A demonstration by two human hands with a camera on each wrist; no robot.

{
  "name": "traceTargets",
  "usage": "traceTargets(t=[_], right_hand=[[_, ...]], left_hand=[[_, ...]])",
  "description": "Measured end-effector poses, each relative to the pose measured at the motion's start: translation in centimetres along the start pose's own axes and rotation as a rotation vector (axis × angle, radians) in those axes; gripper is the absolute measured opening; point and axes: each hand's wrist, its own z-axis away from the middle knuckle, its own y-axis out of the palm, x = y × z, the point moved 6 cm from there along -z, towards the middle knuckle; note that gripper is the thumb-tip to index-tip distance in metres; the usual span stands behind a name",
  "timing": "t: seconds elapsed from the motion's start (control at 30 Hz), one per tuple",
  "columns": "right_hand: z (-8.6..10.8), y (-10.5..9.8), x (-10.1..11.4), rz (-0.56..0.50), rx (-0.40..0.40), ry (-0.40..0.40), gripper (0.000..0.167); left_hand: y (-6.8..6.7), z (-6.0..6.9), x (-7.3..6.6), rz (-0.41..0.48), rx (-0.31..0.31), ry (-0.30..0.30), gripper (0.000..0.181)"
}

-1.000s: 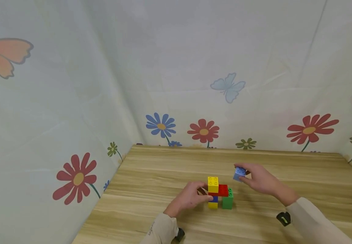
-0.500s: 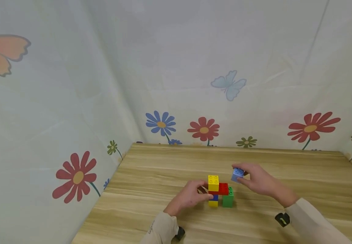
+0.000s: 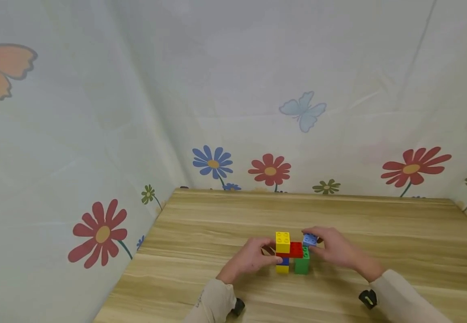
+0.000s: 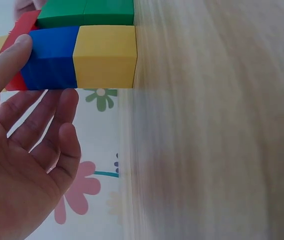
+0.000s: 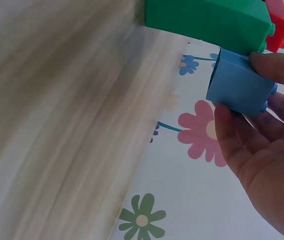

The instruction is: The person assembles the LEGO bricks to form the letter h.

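A small structure of toy bricks stands on the wooden table. Its left column has a yellow brick (image 4: 106, 57) at the bottom, a dark blue brick (image 4: 52, 57) above it, then a long red brick (image 3: 296, 249), topped by another yellow brick (image 3: 283, 242). The red brick bridges across to the green bricks (image 3: 301, 264). My left hand (image 3: 253, 256) holds the left column, its thumb on the dark blue brick and its fingers at the far side. Between thumb and fingers, my right hand (image 3: 336, 249) pinches a light blue brick (image 5: 240, 82), close beside the green bricks' upper part.
The wooden table (image 3: 217, 211) runs back to a pale fabric backdrop (image 3: 233, 89) printed with flowers and butterflies. A dark strap piece (image 3: 368, 298) sits at the right wrist, and a similar dark piece (image 3: 238, 307) at the left.
My right hand has moved left and slightly toward me, bringing the light blue brick from behind and right up against or near the green bricks. The left hand stays on the structure.
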Motion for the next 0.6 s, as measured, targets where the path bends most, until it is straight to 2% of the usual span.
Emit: traceTargets(t=[0.1,0.43,0.6], right_hand=[[-0.1,-0.5,0.3,-0.006,-0.024,-0.021,0.044],[-0.2,-1.4,0.9,-0.002,-0.046,0.009,0.045],[-0.2,-1.8,1.5,-0.003,-0.066,-0.004,0.045]], left_hand=[[0.1,-0.1,0.1,0.001,-0.004,-0.009,0.029],[0.0,-0.1,-0.1,-0.017,0.004,-0.007,0.028],[0.1,0.0,-0.1,-0.017,0.006,-0.001,0.028]])
